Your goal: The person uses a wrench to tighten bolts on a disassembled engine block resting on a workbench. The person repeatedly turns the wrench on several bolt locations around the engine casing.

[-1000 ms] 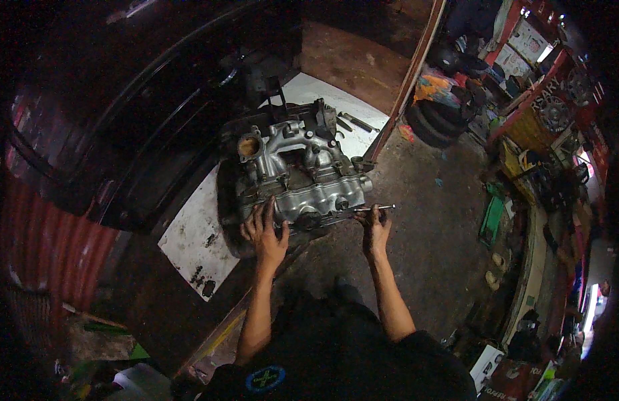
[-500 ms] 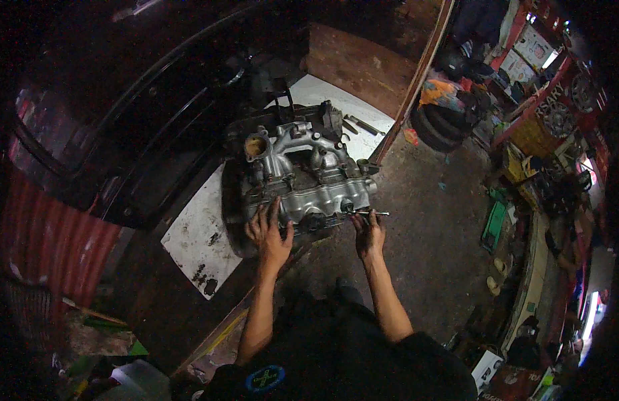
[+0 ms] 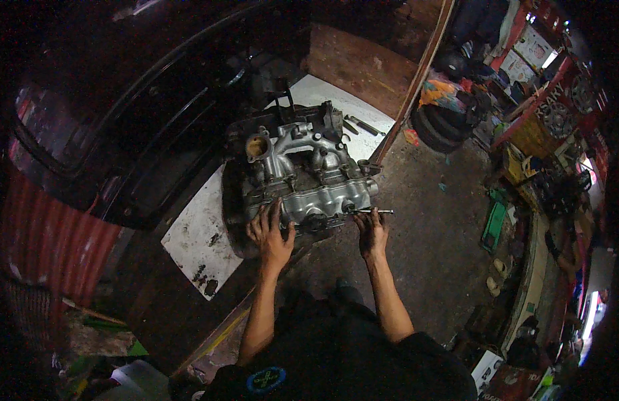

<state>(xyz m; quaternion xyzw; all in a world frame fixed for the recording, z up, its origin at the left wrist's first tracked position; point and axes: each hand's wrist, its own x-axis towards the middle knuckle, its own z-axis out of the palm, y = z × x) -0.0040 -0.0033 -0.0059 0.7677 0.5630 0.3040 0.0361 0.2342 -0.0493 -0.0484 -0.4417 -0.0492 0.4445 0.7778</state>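
Observation:
An engine (image 3: pixel 323 198) with a silvery ribbed cover and a pipe-shaped manifold (image 3: pixel 283 160) sits in front of me. Against its near left side rests my left hand (image 3: pixel 273 240), fingers spread and stained dark, holding nothing. My right hand (image 3: pixel 373 237) is at the near right corner, its fingertips closed on a slim metal rod-like tool (image 3: pixel 384 212). One end of the tool sticks out to the right past my fingers. Its other end runs toward a dark round fitting (image 3: pixel 349 206) on the cover; whether they touch, I cannot tell.
Under the engine lies a white, oil-spotted board (image 3: pixel 199 240). Several wrenches (image 3: pixel 365 125) lie on it behind the engine. A dark vehicle panel (image 3: pixel 156 127) stands at the left. To the right are stacked tires (image 3: pixel 440 130), a green floor jack (image 3: pixel 494 220) and a pair of sandals (image 3: pixel 497 275).
My right hand has shifted slightly to the right together with the metal tool. My left hand stays almost where it was on the engine.

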